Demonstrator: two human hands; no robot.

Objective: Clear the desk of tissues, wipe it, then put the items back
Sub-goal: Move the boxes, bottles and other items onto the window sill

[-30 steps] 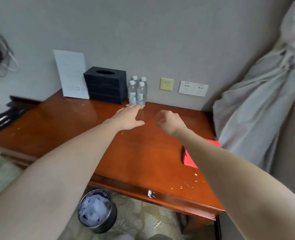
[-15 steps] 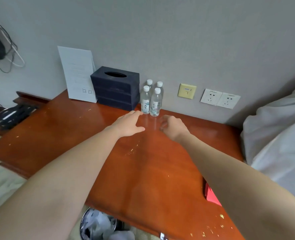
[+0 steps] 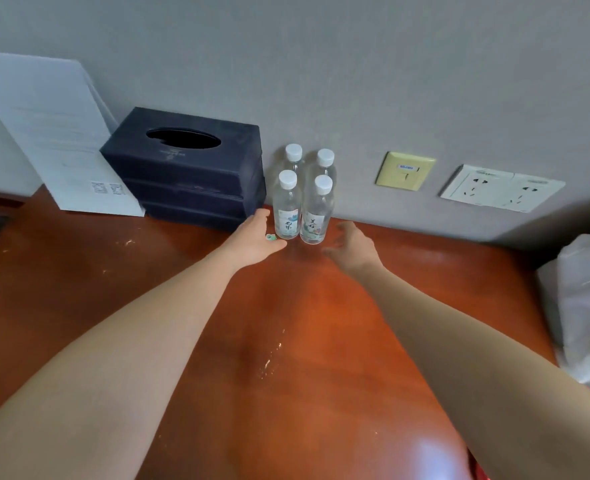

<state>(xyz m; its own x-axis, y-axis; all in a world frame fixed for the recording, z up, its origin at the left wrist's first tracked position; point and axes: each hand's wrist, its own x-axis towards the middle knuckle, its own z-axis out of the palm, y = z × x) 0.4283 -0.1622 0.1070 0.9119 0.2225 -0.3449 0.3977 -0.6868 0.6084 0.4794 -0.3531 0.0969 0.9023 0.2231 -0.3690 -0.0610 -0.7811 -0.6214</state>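
Reddish wooden desk (image 3: 304,323) against a grey wall (image 3: 355,81), flecked with crumbs (image 3: 269,362). Four water bottles (image 3: 304,202) stand clustered at the back, beside a dark tissue box (image 3: 186,168). Left hand (image 3: 253,242) and right hand (image 3: 354,249), fingers spread and holding nothing, flank the front pair. Gripping each bottle mid-body and lifting straight up should keep neighbours standing.

Dark navy tissue box (image 3: 189,181). Left of it: white sheet (image 3: 54,133), grey print, black-and-white square codes. Right of it: clear bottles (image 3: 304,202), white caps, green-and-pink labels; pale yellow wall plate (image 3: 405,170); white sockets (image 3: 501,188). Beneath it: glossy reddish-brown desk (image 3: 78,271), pale specks. Behind it: grey wall (image 3: 321,64).
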